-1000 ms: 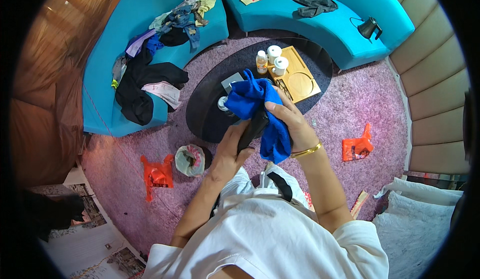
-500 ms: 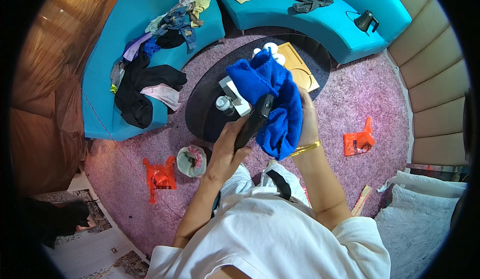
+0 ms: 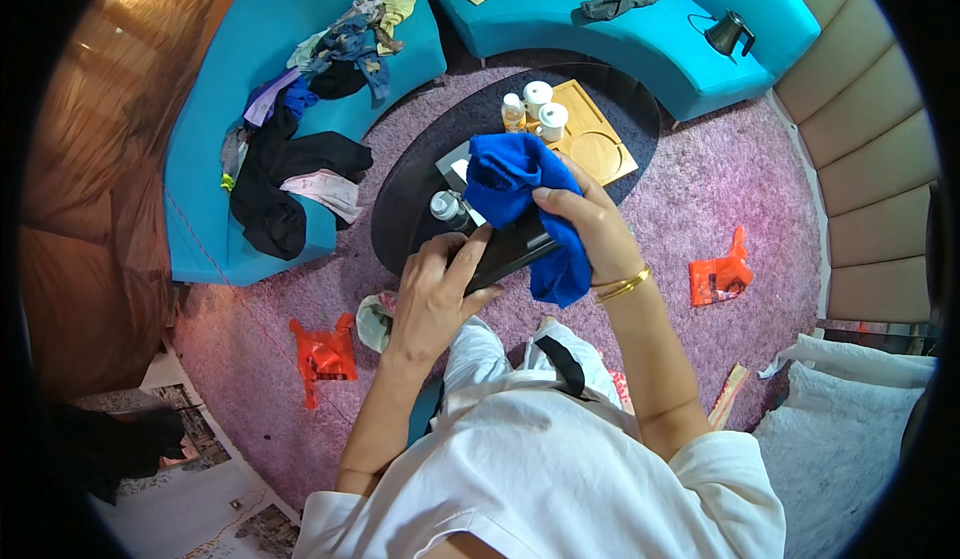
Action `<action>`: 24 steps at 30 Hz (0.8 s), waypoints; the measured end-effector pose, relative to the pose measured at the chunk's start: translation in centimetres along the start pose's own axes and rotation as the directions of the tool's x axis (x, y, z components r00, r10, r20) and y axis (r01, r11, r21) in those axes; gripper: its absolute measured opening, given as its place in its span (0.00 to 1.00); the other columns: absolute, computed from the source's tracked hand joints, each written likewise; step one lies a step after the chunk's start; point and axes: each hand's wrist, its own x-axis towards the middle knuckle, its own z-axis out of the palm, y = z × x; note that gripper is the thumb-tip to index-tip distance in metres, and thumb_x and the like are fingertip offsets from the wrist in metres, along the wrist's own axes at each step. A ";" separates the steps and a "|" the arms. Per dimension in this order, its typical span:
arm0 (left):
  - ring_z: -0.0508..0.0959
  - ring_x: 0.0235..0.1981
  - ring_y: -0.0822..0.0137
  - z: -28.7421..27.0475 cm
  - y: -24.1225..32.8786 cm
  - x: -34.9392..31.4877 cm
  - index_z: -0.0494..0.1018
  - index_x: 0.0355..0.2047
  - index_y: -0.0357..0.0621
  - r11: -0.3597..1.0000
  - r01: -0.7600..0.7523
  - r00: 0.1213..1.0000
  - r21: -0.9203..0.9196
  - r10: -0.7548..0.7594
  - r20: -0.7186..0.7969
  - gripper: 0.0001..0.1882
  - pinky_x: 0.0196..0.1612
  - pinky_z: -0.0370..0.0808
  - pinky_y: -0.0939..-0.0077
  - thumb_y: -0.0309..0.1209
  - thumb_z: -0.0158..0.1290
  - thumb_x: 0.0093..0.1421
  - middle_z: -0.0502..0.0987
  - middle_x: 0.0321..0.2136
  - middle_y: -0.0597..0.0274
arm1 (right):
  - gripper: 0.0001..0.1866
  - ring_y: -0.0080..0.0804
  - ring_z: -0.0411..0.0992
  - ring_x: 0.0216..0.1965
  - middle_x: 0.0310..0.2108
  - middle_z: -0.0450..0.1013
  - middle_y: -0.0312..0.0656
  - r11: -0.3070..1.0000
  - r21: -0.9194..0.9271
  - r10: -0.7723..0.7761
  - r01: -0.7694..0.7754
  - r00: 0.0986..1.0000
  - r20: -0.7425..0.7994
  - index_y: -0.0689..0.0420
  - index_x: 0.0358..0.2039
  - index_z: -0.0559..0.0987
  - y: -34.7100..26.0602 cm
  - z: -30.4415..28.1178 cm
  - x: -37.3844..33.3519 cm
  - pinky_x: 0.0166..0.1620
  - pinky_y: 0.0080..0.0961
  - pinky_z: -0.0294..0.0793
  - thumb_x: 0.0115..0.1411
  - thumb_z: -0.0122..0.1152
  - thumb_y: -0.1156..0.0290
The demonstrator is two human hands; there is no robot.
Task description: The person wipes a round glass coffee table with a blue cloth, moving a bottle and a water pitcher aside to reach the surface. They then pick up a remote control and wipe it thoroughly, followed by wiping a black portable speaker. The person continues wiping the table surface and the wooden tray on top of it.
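In front of my body, my left hand (image 3: 432, 284) is closed around one end of a long, smooth black object (image 3: 512, 251); its exact kind does not show. A bright blue cloth (image 3: 503, 171) is bunched in my right hand (image 3: 597, 231), thumb on top and fingers behind. The cloth lies against the far end of the black object, partly covering it, and one fold hangs down beside it. Beyond the hands is the dark oval table (image 3: 395, 224). A clear bottle (image 3: 447, 207) and a white box (image 3: 452, 164) stand on it just past my left hand.
White lidded cups (image 3: 551, 122), a small bottle (image 3: 513, 114) and a wooden tray (image 3: 598, 159) stand on the table. Curved turquoise sofas (image 3: 225, 109) hold clothes (image 3: 350, 49) and a black kettle (image 3: 729, 34). Red plastic bags (image 3: 326, 349) and a bin (image 3: 374, 321) are on the pink carpet (image 3: 700, 189).
The black object has turned from steep to nearly level. My right hand has shifted its grip, thumb now over the cloth, which is more bunched and hides less of the table.
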 end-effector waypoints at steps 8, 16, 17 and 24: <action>0.69 0.38 0.53 0.6 1.1 0.7 0.60 0.54 0.50 0.965 0.193 0.980 0.177 -0.198 0.012 0.36 0.41 0.66 0.62 0.28 0.60 0.43 0.66 0.35 0.55 | 0.30 0.24 0.65 0.37 0.40 0.65 0.39 0.922 -0.326 -0.294 0.209 0.927 -0.235 0.57 0.52 0.61 5.2 0.3 0.3 0.41 0.22 0.67 0.51 0.58 0.61; 0.65 0.49 0.53 1.1 2.1 0.1 0.42 0.61 0.42 0.922 0.249 0.957 -0.298 -0.188 0.220 0.46 0.52 0.62 0.64 0.33 0.59 0.47 0.62 0.47 0.49 | 0.28 0.23 0.66 0.38 0.36 0.67 0.38 0.979 0.068 -0.156 0.193 0.920 -0.359 0.57 0.48 0.66 4.4 -2.1 1.7 0.44 0.19 0.65 0.49 0.59 0.57; 0.66 0.49 0.54 0.6 1.4 -0.1 0.42 0.61 0.41 0.786 0.381 0.915 -0.487 -0.245 0.320 0.46 0.52 0.63 0.66 0.34 0.58 0.48 0.63 0.47 0.49 | 0.28 0.24 0.68 0.37 0.36 0.68 0.39 0.973 0.147 -0.125 0.179 0.939 -0.320 0.57 0.47 0.66 3.8 -2.2 1.5 0.43 0.20 0.68 0.49 0.59 0.57; 0.75 0.34 0.63 0.2 1.7 -1.0 0.48 0.56 0.39 -0.241 0.672 0.739 -0.700 0.152 0.657 0.36 0.33 0.73 0.74 0.46 0.49 0.56 0.67 0.44 0.48 | 0.23 0.27 0.73 0.30 0.32 0.72 0.42 0.917 0.396 0.040 0.037 0.982 -0.185 0.57 0.41 0.69 3.7 -2.0 1.2 0.33 0.22 0.76 0.50 0.59 0.55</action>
